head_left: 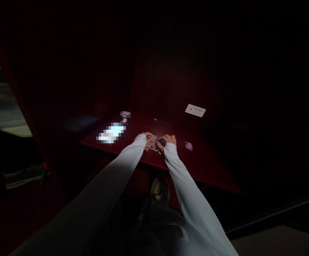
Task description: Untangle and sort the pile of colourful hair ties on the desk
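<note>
Both hands meet over a pile of small coloured rings (151, 148), which look like hair ties, near the front edge of a dark red table (176, 161). My left hand (148, 137) has its fingers bent together at the pale, purplish tangle (155, 139) between the hands. From the other side, my right hand (167, 140) curls its thumb and fingers inward on the same spot. What exactly each hand pinches is too small and dark to make out. To the right lies a separate small purple bundle (188, 145), apart from the hands.
A bright, pixelated phone-like screen (111, 133) lies at the table's left, beside a round clear container (125, 115). One small green ring (155, 119) sits farther back. A white wall socket (195, 110) is behind. Another person's shoe (23, 176) shows at far left.
</note>
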Demonstrator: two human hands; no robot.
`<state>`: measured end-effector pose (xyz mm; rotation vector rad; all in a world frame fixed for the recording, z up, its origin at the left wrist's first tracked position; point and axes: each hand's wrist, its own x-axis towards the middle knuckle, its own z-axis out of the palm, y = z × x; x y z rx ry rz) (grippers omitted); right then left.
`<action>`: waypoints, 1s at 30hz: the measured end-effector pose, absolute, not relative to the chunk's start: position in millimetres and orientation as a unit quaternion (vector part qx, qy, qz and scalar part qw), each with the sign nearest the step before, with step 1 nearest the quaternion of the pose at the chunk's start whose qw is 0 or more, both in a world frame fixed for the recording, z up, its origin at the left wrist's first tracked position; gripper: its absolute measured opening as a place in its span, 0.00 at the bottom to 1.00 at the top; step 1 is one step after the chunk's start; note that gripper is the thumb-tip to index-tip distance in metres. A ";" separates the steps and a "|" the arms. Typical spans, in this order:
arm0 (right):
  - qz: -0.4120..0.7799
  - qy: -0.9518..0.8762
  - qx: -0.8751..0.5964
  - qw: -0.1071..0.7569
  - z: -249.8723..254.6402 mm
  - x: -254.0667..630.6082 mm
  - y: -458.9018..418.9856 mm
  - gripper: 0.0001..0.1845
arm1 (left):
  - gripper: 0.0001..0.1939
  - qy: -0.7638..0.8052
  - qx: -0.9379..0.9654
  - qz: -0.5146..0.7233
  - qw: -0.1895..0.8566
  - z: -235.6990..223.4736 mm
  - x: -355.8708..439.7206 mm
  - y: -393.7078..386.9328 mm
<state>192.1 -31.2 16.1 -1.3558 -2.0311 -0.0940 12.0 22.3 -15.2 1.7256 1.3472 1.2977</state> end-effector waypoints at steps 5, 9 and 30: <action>-0.030 -0.762 -0.539 0.357 15.0 194.1 -27.1 0.06 | 0.06 0.502 0.652 0.487 0.293 -11.3 9.4 18.5; -0.020 -0.735 -0.551 0.394 14.8 197.1 -24.4 0.07 | 0.06 0.502 0.629 0.505 0.313 -10.6 11.8 17.5; -0.020 -0.517 -0.735 0.438 9.8 250.4 -5.9 0.12 | 0.02 0.611 0.584 0.501 0.188 -3.4 1.7 5.8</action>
